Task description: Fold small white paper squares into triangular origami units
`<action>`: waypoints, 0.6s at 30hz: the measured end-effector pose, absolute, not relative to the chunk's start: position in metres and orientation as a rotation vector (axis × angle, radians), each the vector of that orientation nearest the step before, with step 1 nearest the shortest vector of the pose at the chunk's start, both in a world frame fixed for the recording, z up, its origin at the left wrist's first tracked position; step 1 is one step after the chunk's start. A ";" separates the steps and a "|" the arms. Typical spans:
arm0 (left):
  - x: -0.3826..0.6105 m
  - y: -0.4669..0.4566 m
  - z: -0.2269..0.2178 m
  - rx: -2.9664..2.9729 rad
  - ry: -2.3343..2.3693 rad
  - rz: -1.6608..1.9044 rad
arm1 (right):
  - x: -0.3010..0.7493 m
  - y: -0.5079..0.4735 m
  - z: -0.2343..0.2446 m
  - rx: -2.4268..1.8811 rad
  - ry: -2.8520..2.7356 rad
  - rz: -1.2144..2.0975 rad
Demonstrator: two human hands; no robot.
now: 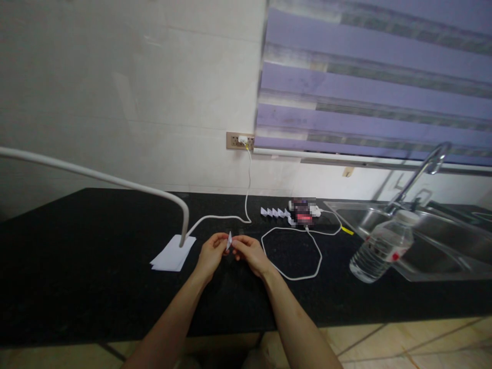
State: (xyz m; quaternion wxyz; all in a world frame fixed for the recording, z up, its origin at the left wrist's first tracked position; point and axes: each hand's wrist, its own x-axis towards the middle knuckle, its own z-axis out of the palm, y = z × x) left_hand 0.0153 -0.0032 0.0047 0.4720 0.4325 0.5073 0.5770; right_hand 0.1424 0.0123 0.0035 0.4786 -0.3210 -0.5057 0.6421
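Observation:
Between my two hands, above the black counter, a small folded piece of white paper (229, 241) stands nearly edge-on. My left hand (213, 250) pinches it from the left side. From the other side, the fingertips of my right hand (249, 251) close on its right face. To the left lies a short stack of white paper sheets (169, 259). A row of several small folded paper pieces (274, 212) sits farther back on the right.
A white cable (249, 184) runs from the wall socket (234, 141) across the counter (96, 246). Another white cable (295, 279) loops beside my right hand, near a pixelated device (303, 211). A water bottle (380, 248) stands before the steel sink (442, 251). A white bar (115, 177) crosses the left side.

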 end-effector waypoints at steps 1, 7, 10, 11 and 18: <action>0.015 -0.003 0.005 1.063 1.244 1.406 | 0.142 0.012 0.004 -0.785 -1.238 1.568; 0.015 -0.003 0.004 1.083 1.241 1.402 | 0.142 0.011 0.005 -0.812 -1.260 1.539; 0.015 -0.004 0.004 1.087 1.252 1.404 | 0.142 0.012 0.005 -0.816 -1.276 1.522; 0.015 -0.004 0.005 1.089 1.255 1.402 | 0.142 0.012 0.005 -0.817 -1.277 1.524; 0.015 -0.003 0.004 1.093 1.233 1.394 | 0.141 0.012 0.003 -0.799 -1.276 1.536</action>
